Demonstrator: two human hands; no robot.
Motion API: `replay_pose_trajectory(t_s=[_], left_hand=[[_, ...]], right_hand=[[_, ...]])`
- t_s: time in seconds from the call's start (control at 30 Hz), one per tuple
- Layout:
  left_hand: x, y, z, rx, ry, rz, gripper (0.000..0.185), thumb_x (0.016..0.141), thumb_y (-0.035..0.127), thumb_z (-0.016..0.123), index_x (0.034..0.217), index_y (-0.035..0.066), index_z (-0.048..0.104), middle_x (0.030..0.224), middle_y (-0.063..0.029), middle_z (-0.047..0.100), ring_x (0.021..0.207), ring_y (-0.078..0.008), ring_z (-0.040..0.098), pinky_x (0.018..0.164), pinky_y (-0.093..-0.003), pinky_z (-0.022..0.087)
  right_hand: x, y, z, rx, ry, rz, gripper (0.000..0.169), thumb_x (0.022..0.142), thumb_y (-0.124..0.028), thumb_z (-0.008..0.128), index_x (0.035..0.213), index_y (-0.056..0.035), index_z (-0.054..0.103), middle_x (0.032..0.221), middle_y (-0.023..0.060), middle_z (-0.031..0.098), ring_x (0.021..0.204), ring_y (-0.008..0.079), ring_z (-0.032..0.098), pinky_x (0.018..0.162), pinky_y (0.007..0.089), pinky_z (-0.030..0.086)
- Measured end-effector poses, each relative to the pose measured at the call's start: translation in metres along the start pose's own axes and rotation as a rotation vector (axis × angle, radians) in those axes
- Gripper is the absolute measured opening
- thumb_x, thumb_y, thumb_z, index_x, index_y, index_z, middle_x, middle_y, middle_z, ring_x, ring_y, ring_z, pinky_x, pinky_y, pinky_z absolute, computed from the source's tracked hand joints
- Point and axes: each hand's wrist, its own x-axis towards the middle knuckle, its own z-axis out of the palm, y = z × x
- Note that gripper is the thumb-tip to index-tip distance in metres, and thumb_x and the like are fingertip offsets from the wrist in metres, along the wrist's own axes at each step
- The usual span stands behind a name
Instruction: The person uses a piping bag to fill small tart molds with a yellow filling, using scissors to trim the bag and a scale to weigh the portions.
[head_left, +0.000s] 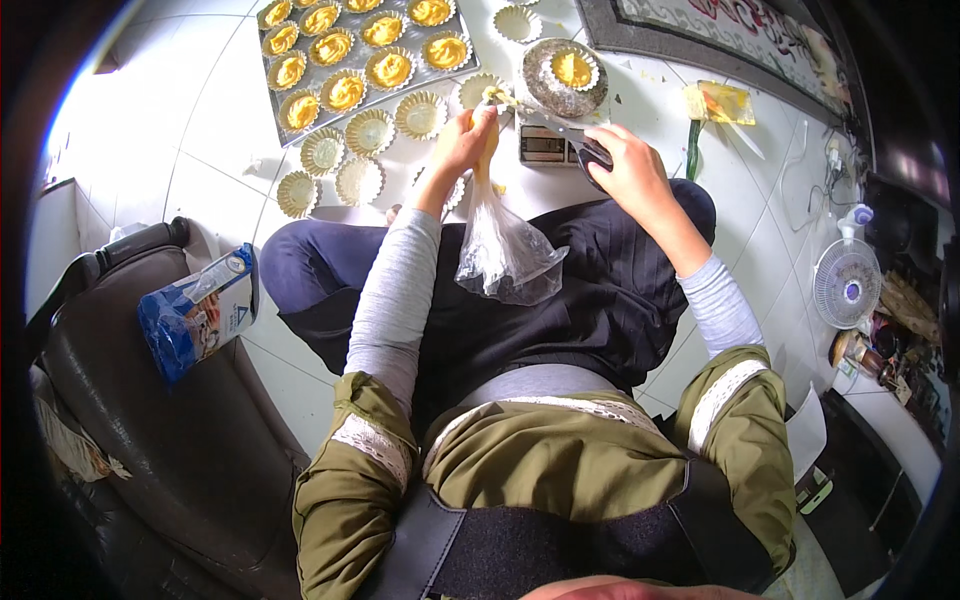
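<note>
My left hand (466, 139) grips the neck of a clear plastic piping bag (510, 255), whose loose, wide end hangs over my lap. Yellow paste shows at the bag's tip, above my fist. In my right hand (636, 163) is a pair of dark-handled scissors (591, 154), its blades pointing left towards that tip. Just beyond the blades, a digital scale (541, 145) carries a round, speckled grey slab (541, 94). A fluted tart case (574, 70) with yellow paste rests on the slab. Whether the blades touch the paste is unclear.
A metal tray (421, 74) of paste-filled cases lies at the far left. Several unfilled fluted cases (370, 133) sit on the tiled floor (217, 150). A yellow-smeared scraper (721, 103) with a green handle is at right, near a fan (847, 277). A blue-and-white package (199, 307) leans by a dark sofa (150, 405).
</note>
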Motion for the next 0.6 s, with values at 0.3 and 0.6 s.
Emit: replay_pose_trajectory(t_s=[0.3, 0.6], left_hand=[[0.004, -0.005, 0.000, 0.077, 0.037, 0.048, 0.059, 0.089, 0.054, 0.053, 0.096, -0.004, 0.062, 0.083, -0.0223, 0.066, 0.080, -0.0318, 0.066, 0.074, -0.0397, 0.049], [0.004, -0.009, -0.004, -0.041, 0.003, -0.037, 0.057, 0.090, 0.055, 0.050, 0.096, -0.001, 0.062, 0.077, -0.0132, 0.061, 0.073, -0.0199, 0.059, 0.067, -0.0328, 0.045]], right_hand=[[0.012, 0.014, -0.012, 0.126, -0.001, -0.002, 0.036, 0.072, -0.013, 0.071, 0.107, -0.0076, 0.065, 0.092, 0.0116, 0.065, 0.082, 0.0278, 0.065, 0.076, 0.0347, 0.052], [0.024, 0.068, 0.013, 0.415, 0.358, 0.205, 0.038, 0.077, -0.011, 0.077, 0.113, -0.0047, 0.063, 0.085, 0.0066, 0.071, 0.070, 0.0092, 0.065, 0.064, 0.0236, 0.050]])
